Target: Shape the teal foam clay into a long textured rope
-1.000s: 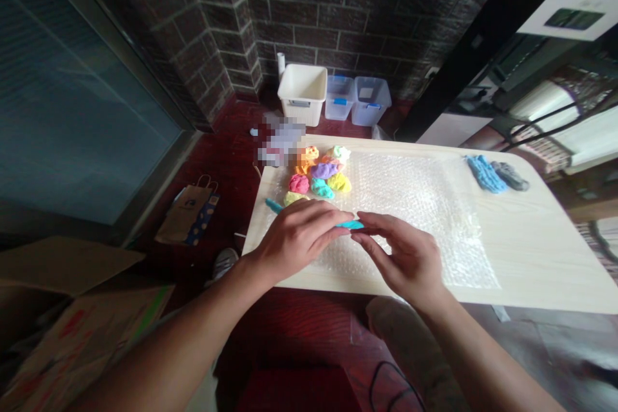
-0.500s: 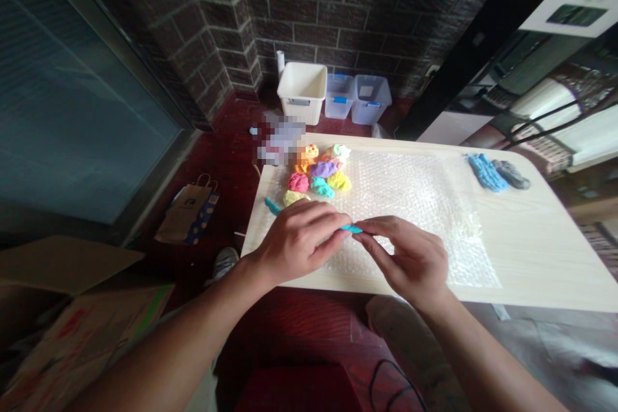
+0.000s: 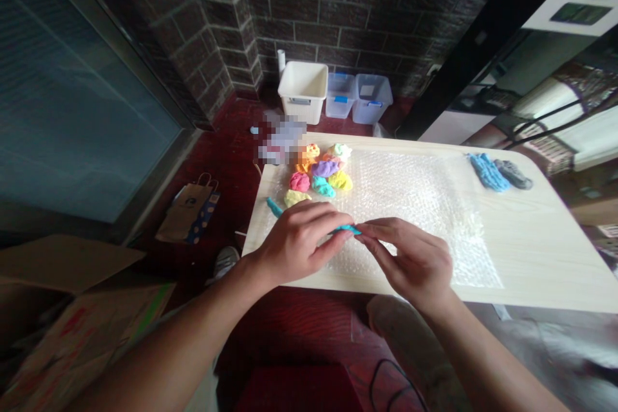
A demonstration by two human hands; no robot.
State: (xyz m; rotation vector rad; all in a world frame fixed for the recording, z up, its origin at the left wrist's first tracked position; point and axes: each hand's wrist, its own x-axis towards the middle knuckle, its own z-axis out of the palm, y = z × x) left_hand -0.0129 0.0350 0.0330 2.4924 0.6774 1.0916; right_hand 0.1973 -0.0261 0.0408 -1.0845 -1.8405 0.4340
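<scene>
As left grip (image 3: 298,236) and right grip (image 3: 419,262) pinch, a turquoise piece (image 3: 346,229) lies between.

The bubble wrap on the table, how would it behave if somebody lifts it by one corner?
The bubble wrap would probably sag and fold, since it looks like a thin sheet. It is likely light for its size, being translucent and bubbled. Its left part may drag, as coloured lumps seem to rest there.
</scene>
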